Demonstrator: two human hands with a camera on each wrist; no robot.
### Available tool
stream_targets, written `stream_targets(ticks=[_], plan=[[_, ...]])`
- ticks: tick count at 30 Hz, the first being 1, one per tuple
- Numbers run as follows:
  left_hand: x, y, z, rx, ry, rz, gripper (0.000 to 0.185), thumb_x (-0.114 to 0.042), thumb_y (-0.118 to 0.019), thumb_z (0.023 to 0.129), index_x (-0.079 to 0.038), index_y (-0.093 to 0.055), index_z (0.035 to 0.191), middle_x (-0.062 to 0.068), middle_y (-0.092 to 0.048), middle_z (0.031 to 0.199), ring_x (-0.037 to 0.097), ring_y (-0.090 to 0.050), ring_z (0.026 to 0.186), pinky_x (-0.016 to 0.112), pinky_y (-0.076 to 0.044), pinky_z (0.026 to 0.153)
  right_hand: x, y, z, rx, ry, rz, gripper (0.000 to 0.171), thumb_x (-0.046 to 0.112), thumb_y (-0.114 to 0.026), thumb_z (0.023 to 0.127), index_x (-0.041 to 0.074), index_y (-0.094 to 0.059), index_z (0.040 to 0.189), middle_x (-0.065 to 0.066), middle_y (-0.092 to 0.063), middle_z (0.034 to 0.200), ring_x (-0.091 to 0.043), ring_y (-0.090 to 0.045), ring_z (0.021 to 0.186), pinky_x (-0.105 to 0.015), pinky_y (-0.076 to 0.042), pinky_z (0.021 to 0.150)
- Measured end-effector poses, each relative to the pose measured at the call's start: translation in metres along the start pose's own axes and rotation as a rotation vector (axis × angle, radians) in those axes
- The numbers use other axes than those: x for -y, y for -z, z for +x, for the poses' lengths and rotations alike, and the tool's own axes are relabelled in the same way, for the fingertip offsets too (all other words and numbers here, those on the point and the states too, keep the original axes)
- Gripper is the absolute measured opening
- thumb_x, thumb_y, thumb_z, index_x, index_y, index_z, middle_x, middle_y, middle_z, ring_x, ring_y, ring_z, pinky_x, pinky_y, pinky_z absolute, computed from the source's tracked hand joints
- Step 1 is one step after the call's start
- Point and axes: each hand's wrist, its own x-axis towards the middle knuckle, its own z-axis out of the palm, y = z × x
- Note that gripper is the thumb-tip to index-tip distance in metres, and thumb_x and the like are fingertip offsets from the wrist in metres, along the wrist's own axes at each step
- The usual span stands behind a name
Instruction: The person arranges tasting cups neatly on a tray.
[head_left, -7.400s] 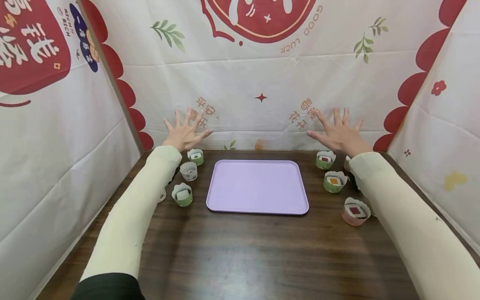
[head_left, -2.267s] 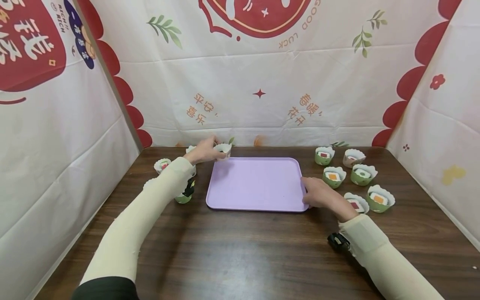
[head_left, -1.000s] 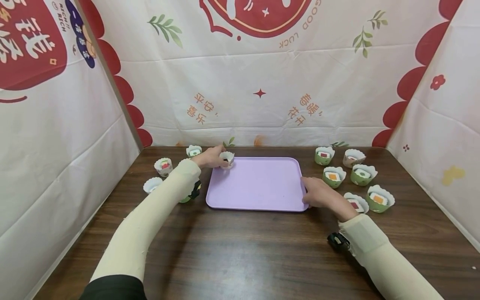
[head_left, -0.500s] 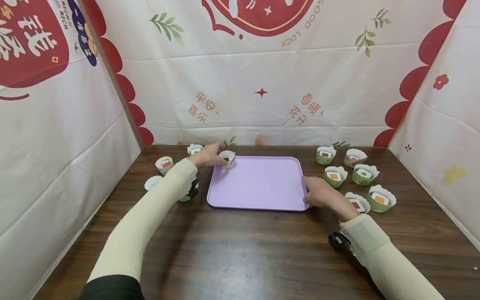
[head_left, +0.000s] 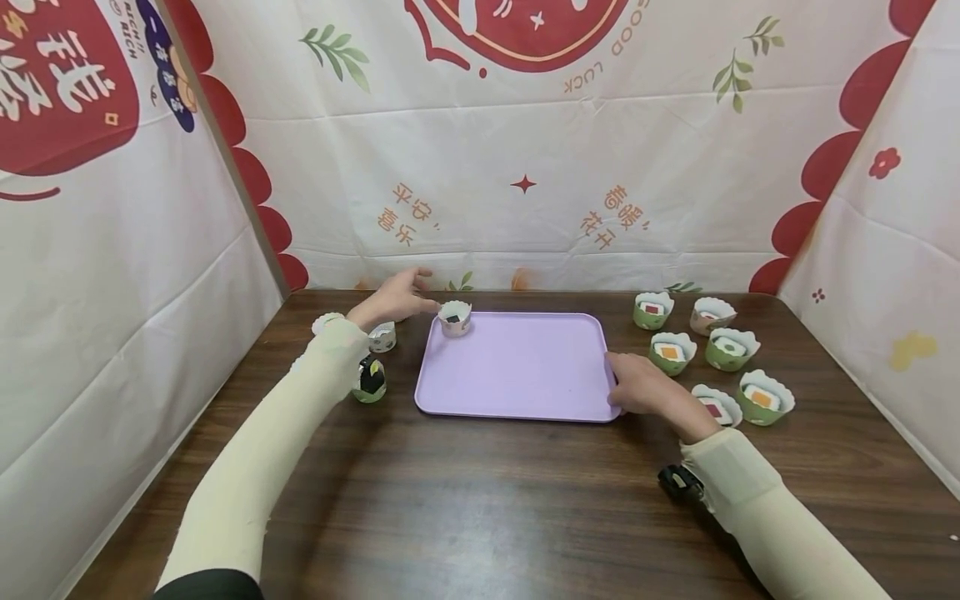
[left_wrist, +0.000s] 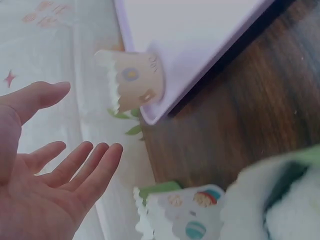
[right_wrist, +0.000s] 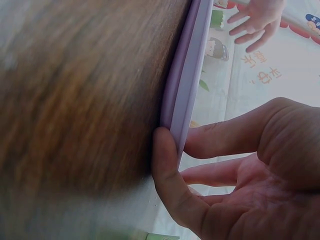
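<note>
A pale patterned paper cup (head_left: pixel 455 320) with a white, dark-centred filling stands upright on the far left corner of a lilac tray (head_left: pixel 517 367). Just left of that cup is my left hand (head_left: pixel 393 298), its fingers spread and holding nothing; the left wrist view shows a gap between the hand (left_wrist: pixel 45 200) and the cup (left_wrist: pixel 137 82). My right hand (head_left: pixel 648 387) grips the tray's right edge near the front corner. In the right wrist view, thumb and fingers pinch the tray rim (right_wrist: pixel 182 80).
Several paper cups with white fillings stand right of the tray, including a green one (head_left: pixel 670 353) and a pinkish one (head_left: pixel 716 406). More cups on the left, such as a patterned one (head_left: pixel 382 337), are partly hidden by my left arm. A printed cloth (head_left: pixel 525 142) hangs behind the table.
My left hand carried the pale cup from the left side onto the tray's corner, then let go and drew back leftward. My right hand came down to the tray edge and stays there.
</note>
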Motion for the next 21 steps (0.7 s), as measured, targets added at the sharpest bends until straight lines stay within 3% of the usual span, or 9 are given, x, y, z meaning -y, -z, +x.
stream_targets(ticks=[6,9,14,21], plan=[[0.011,0.015,-0.008,-0.057,0.031,-0.050,0.078,-0.024,-0.072,0.096,-0.003,-0.031,0.159,0.025,-0.049,0.151,0.040,-0.054,0.135,0.053,-0.052,0.110,0.000,-0.001,0.000,-0.023,0.019,-0.013,0.029,-0.002,-0.070,0.082,-0.006,-0.058,0.108,-0.018,-0.062,0.091,-0.027,-0.059,0.079,-0.030,-0.053,0.060],[0.018,0.021,-0.011,-0.083,0.043,-0.066,0.076,-0.023,-0.070,0.097,-0.003,-0.031,0.159,0.026,-0.047,0.153,0.041,-0.050,0.139,0.055,-0.050,0.111,-0.001,0.000,0.000,-0.028,0.027,-0.021,0.029,-0.002,-0.070,0.081,-0.007,-0.058,0.108,-0.017,-0.061,0.090,-0.027,-0.059,0.079,-0.031,-0.052,0.060],[0.027,0.026,-0.016,-0.142,0.061,-0.057,0.073,-0.022,-0.069,0.096,-0.003,-0.033,0.157,0.027,-0.046,0.153,0.043,-0.046,0.141,0.057,-0.049,0.111,-0.001,0.000,0.000,-0.030,0.024,-0.038,0.040,-0.001,-0.070,0.081,-0.011,-0.057,0.117,-0.021,-0.063,0.096,-0.030,-0.060,0.084,-0.033,-0.053,0.064],[0.042,0.028,-0.015,-0.180,0.110,0.045,0.073,-0.021,-0.071,0.095,0.003,-0.034,0.154,0.031,-0.040,0.154,0.045,-0.043,0.141,0.058,-0.046,0.113,0.001,-0.001,-0.001,-0.010,0.000,-0.031,0.059,0.000,-0.070,0.084,-0.016,-0.049,0.137,-0.029,-0.063,0.112,-0.032,-0.061,0.089,-0.034,-0.056,0.067]])
